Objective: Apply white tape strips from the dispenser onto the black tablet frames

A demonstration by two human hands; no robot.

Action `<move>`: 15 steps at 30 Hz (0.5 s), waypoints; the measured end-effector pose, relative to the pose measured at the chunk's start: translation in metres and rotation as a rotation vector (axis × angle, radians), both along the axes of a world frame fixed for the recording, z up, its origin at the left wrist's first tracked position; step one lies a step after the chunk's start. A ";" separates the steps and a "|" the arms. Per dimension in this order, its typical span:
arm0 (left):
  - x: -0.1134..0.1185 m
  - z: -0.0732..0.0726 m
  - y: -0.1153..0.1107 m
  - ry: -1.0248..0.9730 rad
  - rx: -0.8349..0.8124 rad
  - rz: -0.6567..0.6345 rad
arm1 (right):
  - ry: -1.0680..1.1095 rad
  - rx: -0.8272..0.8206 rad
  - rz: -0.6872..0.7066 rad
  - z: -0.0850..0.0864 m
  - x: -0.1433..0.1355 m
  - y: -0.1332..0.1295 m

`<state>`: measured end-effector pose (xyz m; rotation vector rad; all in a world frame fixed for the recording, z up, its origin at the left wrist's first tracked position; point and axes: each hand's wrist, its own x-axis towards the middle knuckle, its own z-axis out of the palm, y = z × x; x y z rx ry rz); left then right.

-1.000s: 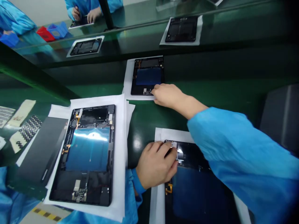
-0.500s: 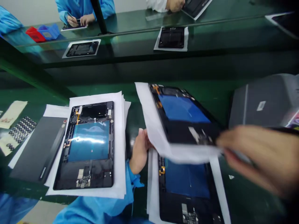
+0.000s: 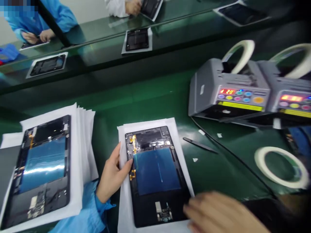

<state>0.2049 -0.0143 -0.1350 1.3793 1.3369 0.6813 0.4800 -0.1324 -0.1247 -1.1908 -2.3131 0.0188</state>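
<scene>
An opened tablet (image 3: 155,171) with a blue film over its middle lies face up on white sheets in front of me. My left hand (image 3: 113,174) grips its left edge, thumb on the frame and fingers partly hidden at the paper. Motion smears my right hand (image 3: 218,213) at the tablet's lower right corner; its grip and any contact are unclear. Left of them, another opened tablet (image 3: 43,168) rests on a thick pile of white sheets (image 3: 84,145).
Two grey tape dispensers (image 3: 206,87) with lit displays stand at the right. Black tweezers (image 3: 200,145), a cable (image 3: 233,155) and a tape roll (image 3: 259,161) lie before them. Across the bench are co-workers' hands (image 3: 133,7) and more tablets (image 3: 137,40) on paper.
The tablet my right hand held raised is gone from above the one below, which now lies uncovered. My left hand has come onto that tablet's edge. The view has swung right, revealing the tape dispensers.
</scene>
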 end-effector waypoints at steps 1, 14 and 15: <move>0.000 0.000 0.001 0.019 -0.003 0.002 | -0.027 0.057 -0.074 0.002 0.021 0.014; -0.017 0.011 -0.006 0.393 0.380 0.082 | -0.341 0.545 -0.535 -0.025 0.121 0.112; -0.017 0.013 -0.006 0.395 0.409 0.073 | -0.305 0.524 -0.525 -0.026 0.120 0.111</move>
